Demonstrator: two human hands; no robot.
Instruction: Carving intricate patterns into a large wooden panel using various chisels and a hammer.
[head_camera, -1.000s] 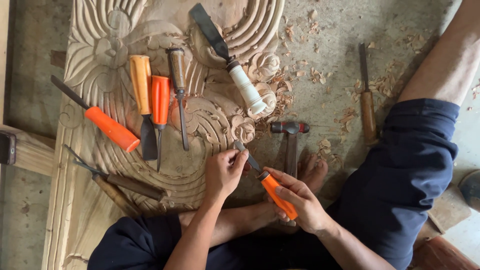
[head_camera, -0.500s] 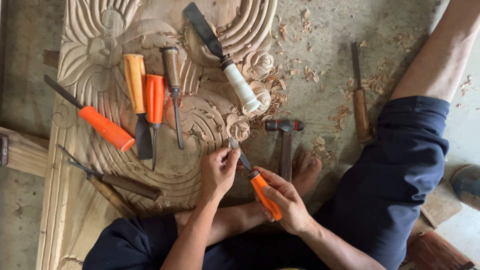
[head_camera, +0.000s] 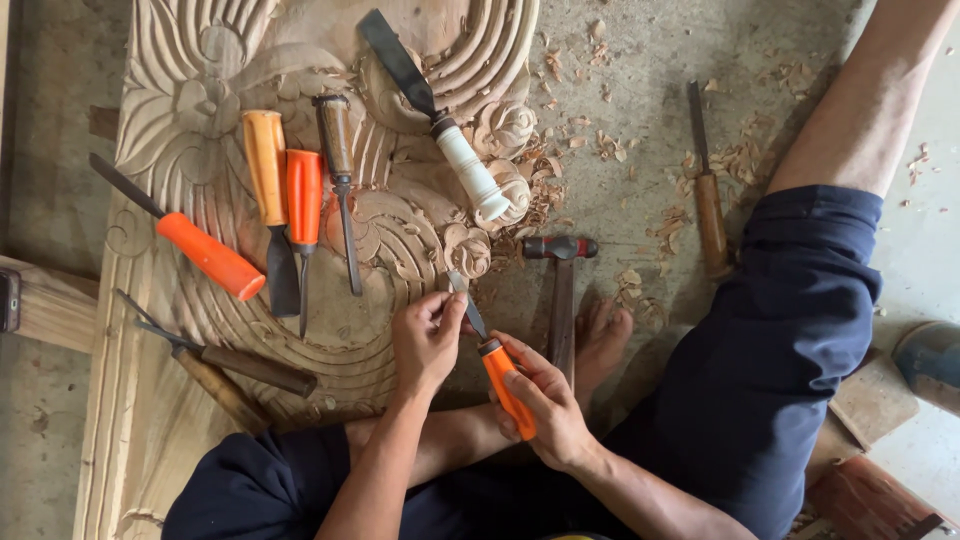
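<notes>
my right grip (head_camera: 545, 395) wrapping orange handle of chisel (head_camera: 497, 366), holding it tight. my left grip (head_camera: 428, 335) pinching chisel's metal blade near tip, fingers closed on it. chisel tip resting against carved wood panel (head_camera: 200, 130) (just beside small rosette). hammer (head_camera: 561, 285) lying on floor just right of my hands. white-handled chisel (head_camera: 440, 125) and three more orange-handled ones lying on panel above.
</notes>
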